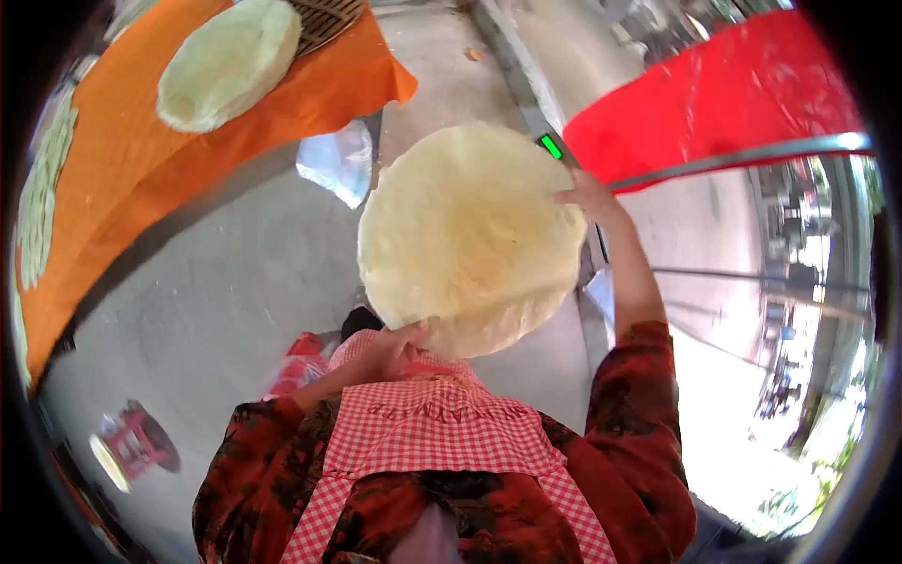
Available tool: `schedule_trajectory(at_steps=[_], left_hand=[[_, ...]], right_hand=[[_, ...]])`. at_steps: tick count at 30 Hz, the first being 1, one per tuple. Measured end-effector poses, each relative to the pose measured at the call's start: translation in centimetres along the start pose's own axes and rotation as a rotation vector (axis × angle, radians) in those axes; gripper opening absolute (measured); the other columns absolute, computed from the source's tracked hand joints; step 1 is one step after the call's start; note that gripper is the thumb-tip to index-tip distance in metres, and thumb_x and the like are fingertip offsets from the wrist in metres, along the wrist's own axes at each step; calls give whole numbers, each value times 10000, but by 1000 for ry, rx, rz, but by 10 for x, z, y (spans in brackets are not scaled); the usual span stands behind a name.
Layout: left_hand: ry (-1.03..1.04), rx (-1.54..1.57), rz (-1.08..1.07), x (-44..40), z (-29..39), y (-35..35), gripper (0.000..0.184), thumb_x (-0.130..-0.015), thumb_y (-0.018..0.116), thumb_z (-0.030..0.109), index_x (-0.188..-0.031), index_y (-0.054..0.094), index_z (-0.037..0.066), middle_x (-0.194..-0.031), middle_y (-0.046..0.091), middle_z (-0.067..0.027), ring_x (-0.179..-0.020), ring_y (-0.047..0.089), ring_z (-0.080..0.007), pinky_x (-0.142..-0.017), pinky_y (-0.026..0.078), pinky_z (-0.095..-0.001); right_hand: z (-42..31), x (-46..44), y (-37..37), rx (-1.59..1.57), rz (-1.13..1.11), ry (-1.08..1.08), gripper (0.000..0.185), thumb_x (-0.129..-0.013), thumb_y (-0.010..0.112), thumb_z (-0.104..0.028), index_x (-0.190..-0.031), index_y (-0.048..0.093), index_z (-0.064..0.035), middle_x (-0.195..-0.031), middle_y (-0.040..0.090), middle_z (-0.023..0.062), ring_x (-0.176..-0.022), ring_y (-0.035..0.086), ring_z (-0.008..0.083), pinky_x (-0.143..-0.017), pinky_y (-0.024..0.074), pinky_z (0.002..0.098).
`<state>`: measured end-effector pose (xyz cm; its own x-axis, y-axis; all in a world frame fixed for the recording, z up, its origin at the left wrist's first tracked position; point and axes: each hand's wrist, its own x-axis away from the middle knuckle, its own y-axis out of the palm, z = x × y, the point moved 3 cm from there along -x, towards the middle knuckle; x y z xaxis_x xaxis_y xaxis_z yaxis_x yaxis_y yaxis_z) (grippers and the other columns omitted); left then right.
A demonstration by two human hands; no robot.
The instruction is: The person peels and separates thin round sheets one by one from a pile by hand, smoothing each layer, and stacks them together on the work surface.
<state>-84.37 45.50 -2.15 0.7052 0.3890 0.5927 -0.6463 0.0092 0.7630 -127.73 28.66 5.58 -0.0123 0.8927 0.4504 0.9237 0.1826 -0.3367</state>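
A large, pale round flatbread (470, 240) with a slightly browned middle is held up in front of my checked apron. My left hand (399, 348) grips its lower left edge, with the thumb on top and the other fingers mostly hidden. At the upper right edge, my right hand (592, 197) pinches the bread, its fingers partly behind the rim. The sheet hangs fairly flat between both hands, above the grey floor.
An orange cloth (141, 179) covers a table on the left. On it lie a stack of pale flatbreads (230, 66), a woven basket (324, 23) and pale strips (45, 193). A red cover (723, 94) with a metal bar is at right. A red stool (136, 442) stands lower left.
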Motion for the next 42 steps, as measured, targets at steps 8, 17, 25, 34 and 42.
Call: schedule_trajectory(at_steps=[8,17,25,34,42], left_hand=[[271,310,298,-57,-55,36,318,-906,562,99,-1197,509,-19,-1145,595,-111,-1029,597,-232,-873,501,-360],[252,163,240,-64,-83,37,259,-949,489,198,-1123,582,31,-1042,637,-104,-923,621,-214,-840,501,-308],[544,-165,785,-32,-36,-86,582,-925,446,553,-1208,539,54,-1152,587,-93,-1052,555,-195,-879,472,-362],[424,-145,506,-87,40,-56,768,-914,421,622,-1420,348,49,-1394,426,-94,-1248,426,-211,-1007,371,-314],[387,-111,561,-73,41,-71,685,-943,426,564,-1414,356,72,-1397,430,-86,-1235,437,-170,-987,369,-285]], right_hand=[[109,-106,9,296,28,-97,401,-701,703,-49,-1092,625,-2,-943,659,62,-820,615,138,-706,497,309],[71,-90,24,576,152,-365,585,-721,734,-110,-1254,514,-10,-1045,650,101,-934,618,164,-806,493,316],[103,-12,-17,-201,250,101,689,-822,626,-555,-1334,458,-126,-1206,577,62,-1138,512,172,-846,402,352],[178,14,56,-391,296,141,624,-878,485,-604,-1249,526,-104,-1102,619,54,-995,579,185,-788,493,436],[143,72,33,-41,931,-36,398,-920,567,-299,-1237,530,-60,-1163,594,69,-1069,550,175,-867,440,318]])
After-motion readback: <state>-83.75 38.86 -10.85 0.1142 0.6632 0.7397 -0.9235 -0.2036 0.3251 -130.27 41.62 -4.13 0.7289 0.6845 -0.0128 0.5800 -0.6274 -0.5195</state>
